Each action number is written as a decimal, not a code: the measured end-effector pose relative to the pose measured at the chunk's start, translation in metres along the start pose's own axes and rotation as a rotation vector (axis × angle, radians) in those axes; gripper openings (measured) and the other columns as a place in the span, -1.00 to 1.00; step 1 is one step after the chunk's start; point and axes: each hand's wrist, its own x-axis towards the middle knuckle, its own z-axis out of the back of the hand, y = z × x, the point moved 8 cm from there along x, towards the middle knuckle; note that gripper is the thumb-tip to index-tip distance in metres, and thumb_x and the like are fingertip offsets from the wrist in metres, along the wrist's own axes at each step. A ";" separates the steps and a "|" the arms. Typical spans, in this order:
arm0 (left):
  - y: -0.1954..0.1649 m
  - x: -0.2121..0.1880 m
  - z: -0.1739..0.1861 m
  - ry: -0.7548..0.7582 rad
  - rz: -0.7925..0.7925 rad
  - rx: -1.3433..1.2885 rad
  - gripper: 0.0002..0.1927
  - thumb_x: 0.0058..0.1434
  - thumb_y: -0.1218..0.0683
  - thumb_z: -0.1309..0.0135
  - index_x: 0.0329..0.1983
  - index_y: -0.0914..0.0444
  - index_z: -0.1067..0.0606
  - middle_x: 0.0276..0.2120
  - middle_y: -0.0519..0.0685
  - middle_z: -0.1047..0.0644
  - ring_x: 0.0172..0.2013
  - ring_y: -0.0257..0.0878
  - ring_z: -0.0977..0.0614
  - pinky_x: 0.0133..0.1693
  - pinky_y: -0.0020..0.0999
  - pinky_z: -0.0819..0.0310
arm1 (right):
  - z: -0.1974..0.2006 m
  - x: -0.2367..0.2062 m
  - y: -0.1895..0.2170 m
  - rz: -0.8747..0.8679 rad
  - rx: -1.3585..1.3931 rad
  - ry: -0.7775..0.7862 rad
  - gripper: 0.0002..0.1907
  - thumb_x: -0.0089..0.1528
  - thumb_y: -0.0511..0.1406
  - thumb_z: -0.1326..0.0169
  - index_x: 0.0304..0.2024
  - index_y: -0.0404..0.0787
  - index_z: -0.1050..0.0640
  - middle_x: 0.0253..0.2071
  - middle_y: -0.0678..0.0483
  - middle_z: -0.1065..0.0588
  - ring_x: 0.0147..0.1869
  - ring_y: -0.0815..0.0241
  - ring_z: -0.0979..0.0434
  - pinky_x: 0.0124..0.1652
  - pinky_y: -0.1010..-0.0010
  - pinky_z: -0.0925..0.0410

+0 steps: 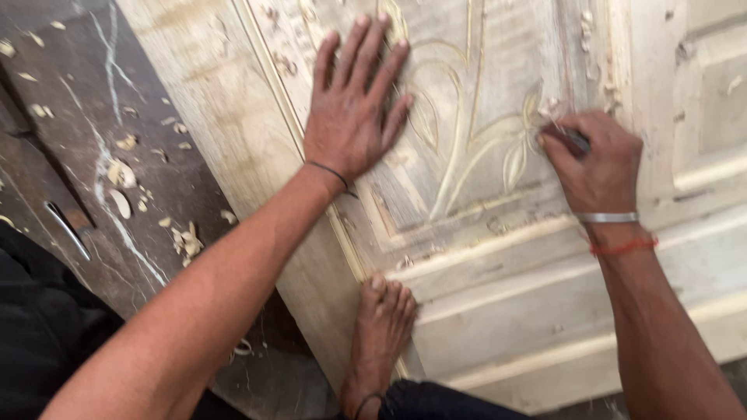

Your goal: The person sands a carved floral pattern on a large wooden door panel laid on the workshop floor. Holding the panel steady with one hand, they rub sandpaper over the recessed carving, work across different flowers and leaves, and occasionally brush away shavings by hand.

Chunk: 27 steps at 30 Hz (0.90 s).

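A pale wooden door panel (498, 257) lies flat, with a carved leaf-and-stem design (482, 140) in its recessed middle. My left hand (354, 109) presses flat on the panel left of the carving, fingers spread, holding nothing. My right hand (595, 159) grips a small dark carving tool (568, 138) whose tip meets the leaf at the carving's right side. A metal bangle and a red thread ring that wrist. My bare foot (381, 334) rests on the panel's lower moulding.
Dark stone floor (93, 117) at left carries scattered wood chips (120, 175) and a slim metal tool (66, 228). Raised mouldings and a second recessed panel (720, 101) run along the right. Dark cloth lies at bottom left.
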 end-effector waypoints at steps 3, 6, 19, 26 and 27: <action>0.002 0.001 -0.004 0.043 0.013 -0.004 -0.35 0.59 -0.28 0.43 0.59 0.11 -0.23 0.58 0.07 -0.02 0.57 -0.08 0.04 0.53 -0.02 0.42 | -0.002 0.001 0.000 -0.040 0.033 0.027 -0.86 0.34 -0.39 -0.34 -0.13 -0.34 -0.64 -0.22 -0.08 -0.58 -0.18 0.09 -0.62 -0.15 0.35 -0.43; 0.002 0.003 -0.002 -0.002 -0.010 0.031 -0.34 0.56 -0.28 0.41 0.57 0.12 -0.23 0.55 0.10 -0.03 0.54 -0.06 0.04 0.48 -0.01 0.41 | -0.001 0.001 0.002 -0.034 0.056 0.021 -0.88 0.35 -0.39 -0.33 -0.14 -0.33 -0.64 -0.22 -0.07 -0.57 -0.21 0.12 -0.62 -0.14 0.37 -0.44; 0.002 0.000 -0.004 0.011 -0.003 -0.011 -0.37 0.57 -0.25 0.31 0.56 0.15 -0.24 0.56 0.11 -0.04 0.55 -0.04 0.03 0.50 0.03 0.35 | 0.000 -0.003 0.001 -0.077 0.039 0.002 -0.85 0.34 -0.38 -0.34 -0.11 -0.34 -0.65 -0.21 -0.08 -0.58 -0.20 0.11 -0.60 -0.11 0.33 -0.42; 0.003 -0.003 -0.001 -0.054 -0.016 0.010 -0.39 0.59 -0.22 0.23 0.58 0.13 -0.23 0.56 0.09 -0.05 0.55 -0.06 0.03 0.52 0.03 0.33 | 0.000 -0.005 -0.002 -0.051 0.028 -0.051 -0.84 0.32 -0.39 -0.29 -0.09 -0.36 -0.65 -0.18 -0.10 -0.59 -0.16 0.09 -0.61 -0.11 0.37 -0.44; 0.003 -0.004 -0.001 -0.050 -0.014 0.011 -0.40 0.60 -0.21 0.21 0.58 0.13 -0.24 0.56 0.08 -0.05 0.55 -0.06 0.02 0.52 0.03 0.32 | -0.001 -0.004 -0.003 -0.069 0.016 -0.026 -0.83 0.33 -0.36 -0.31 -0.09 -0.35 -0.65 -0.16 -0.09 -0.59 -0.14 0.09 -0.62 -0.11 0.37 -0.44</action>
